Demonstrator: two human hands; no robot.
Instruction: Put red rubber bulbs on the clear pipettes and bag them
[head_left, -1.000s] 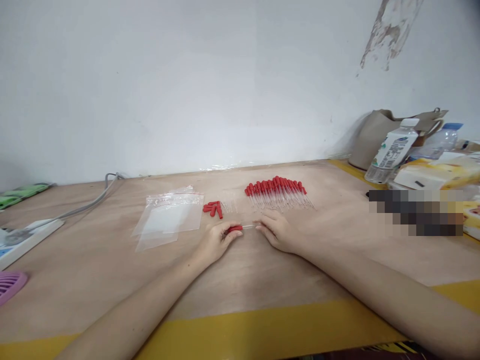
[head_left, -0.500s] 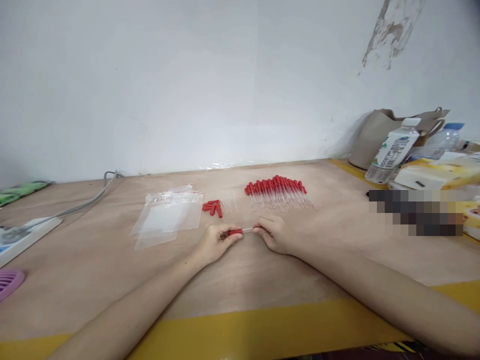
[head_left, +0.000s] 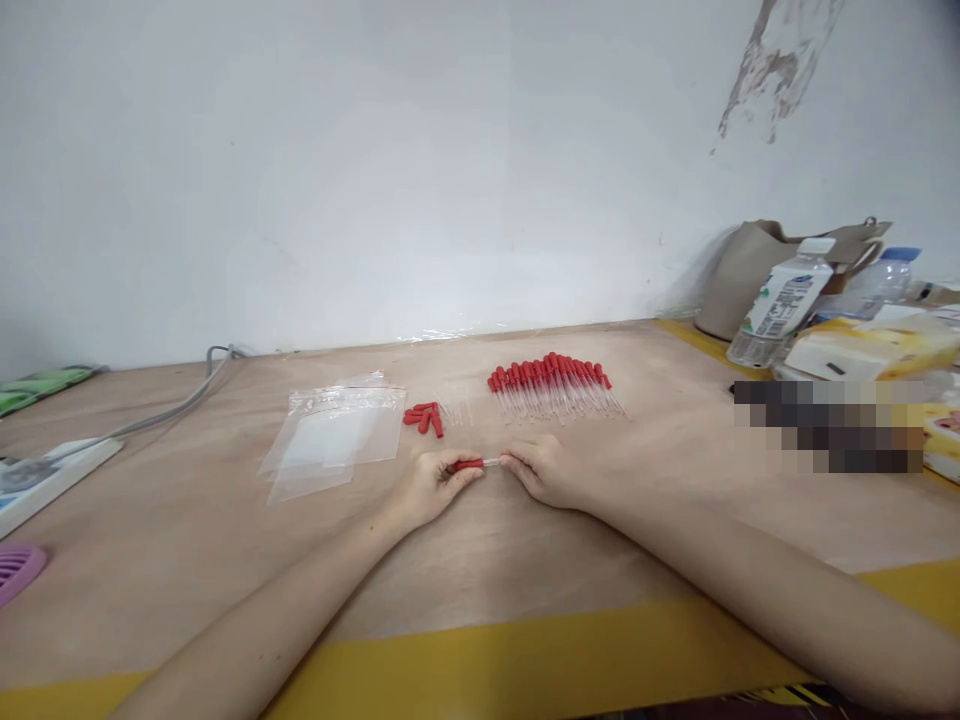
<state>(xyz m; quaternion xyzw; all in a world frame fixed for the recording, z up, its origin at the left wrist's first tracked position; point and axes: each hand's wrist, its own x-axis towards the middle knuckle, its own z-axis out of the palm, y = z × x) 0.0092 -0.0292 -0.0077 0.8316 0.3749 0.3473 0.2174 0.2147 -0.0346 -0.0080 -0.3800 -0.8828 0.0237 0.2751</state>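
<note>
Between finger and thumb, my left hand (head_left: 437,487) pinches a red rubber dropper bulb (head_left: 469,464). My right hand (head_left: 545,472) is closed on the clear glass dropper tube (head_left: 491,462), whose left end meets the bulb's mouth. Most of the tube is hidden by the right fingers. Just beyond my left hand lie several loose red bulbs (head_left: 425,417), with a few thin bare glass tubes (head_left: 455,412) beside them. Farther right, a row of droppers (head_left: 555,385) with red bulbs on lies side by side, tips toward me.
Clear zip bags (head_left: 330,430) lie overlapped on the left. Beyond them are a grey cable (head_left: 176,405), a white power strip (head_left: 60,480) and a purple slatted object (head_left: 19,572). A plastic bottle (head_left: 784,305) and a beige bag (head_left: 739,275) stand at the back right.
My right hand has shifted slightly left toward the bulb, and less of the glass tube shows between the hands. My left hand keeps its pinch on the bulb.
</note>
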